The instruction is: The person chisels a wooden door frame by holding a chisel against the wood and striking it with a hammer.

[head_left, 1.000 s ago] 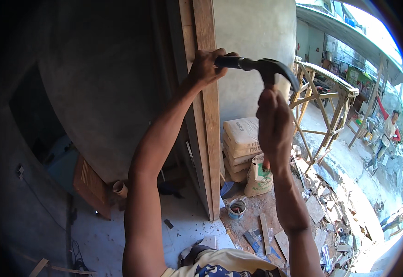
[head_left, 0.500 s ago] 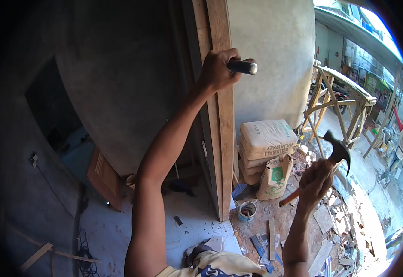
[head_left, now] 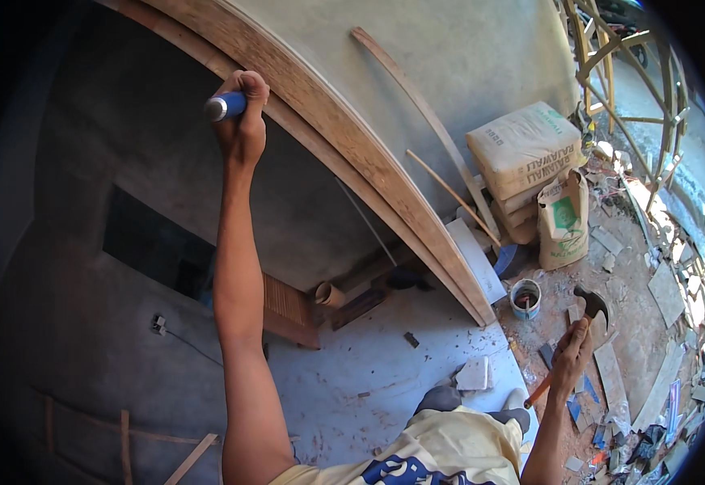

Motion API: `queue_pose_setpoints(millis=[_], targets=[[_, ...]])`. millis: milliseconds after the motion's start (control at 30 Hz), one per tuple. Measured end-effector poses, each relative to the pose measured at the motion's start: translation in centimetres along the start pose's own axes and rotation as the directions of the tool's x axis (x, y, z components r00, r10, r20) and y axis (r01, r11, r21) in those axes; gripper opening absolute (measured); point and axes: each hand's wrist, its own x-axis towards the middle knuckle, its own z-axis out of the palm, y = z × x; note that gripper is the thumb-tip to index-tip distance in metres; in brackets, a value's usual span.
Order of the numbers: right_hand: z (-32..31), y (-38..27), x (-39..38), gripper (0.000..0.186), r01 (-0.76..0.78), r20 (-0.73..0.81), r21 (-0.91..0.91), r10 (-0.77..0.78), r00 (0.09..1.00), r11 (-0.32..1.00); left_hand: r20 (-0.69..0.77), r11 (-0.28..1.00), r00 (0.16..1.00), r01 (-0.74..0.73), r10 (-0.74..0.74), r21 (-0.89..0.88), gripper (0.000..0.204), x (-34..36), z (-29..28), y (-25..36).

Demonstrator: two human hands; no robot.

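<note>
My left hand (head_left: 244,121) is raised and closed around a blue-handled chisel (head_left: 228,106) with a metal cap. It sits against the edge of a wooden door frame (head_left: 312,93); the blade is hidden behind the hand. Lower right, my right hand (head_left: 572,354) grips a claw hammer (head_left: 592,302) by its orange-brown handle, head upward. The hammer is well apart from the chisel and the frame.
Stacked cement bags (head_left: 524,149) and an opened bag (head_left: 563,220) stand by the wall, near a small bucket (head_left: 525,298). A long wooden strip (head_left: 417,101) leans there. Broken tiles (head_left: 666,293) litter the ground at right. A wooden panel (head_left: 289,311) lies inside the room.
The view has turned, so the door frame now slants. My left hand with the chisel appears farther left along the frame. My right hand has lowered with the hammer.
</note>
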Motion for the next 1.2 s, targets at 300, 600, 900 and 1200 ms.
queue_pose_setpoints(millis=[300,600,900,1200], targets=[[-4.6,2.2,-1.0,0.037,-0.118,-0.123,0.009,0.118,0.985,0.993,-0.356,0.947,0.925,-0.223,0.131,-0.231,0.062,-1.8,-4.7,0.3],[-4.6,3.3,-0.5,0.036,-0.167,-0.055,-0.004,0.166,0.985,0.986,-0.322,0.955,0.928,-0.251,0.190,-0.160,0.053,-0.7,-1.5,0.0],[-4.4,5.1,-1.6,0.037,-0.156,-0.007,-0.041,0.156,0.988,0.987,-0.231,0.949,0.949,-0.258,0.215,-0.179,0.051,0.0,-0.2,-0.4],[-4.1,4.2,-1.7,0.041,-0.164,-0.042,-0.031,0.162,0.986,0.986,-0.252,0.953,0.936,-0.281,0.246,-0.113,0.049,-0.1,0.3,-0.4]])
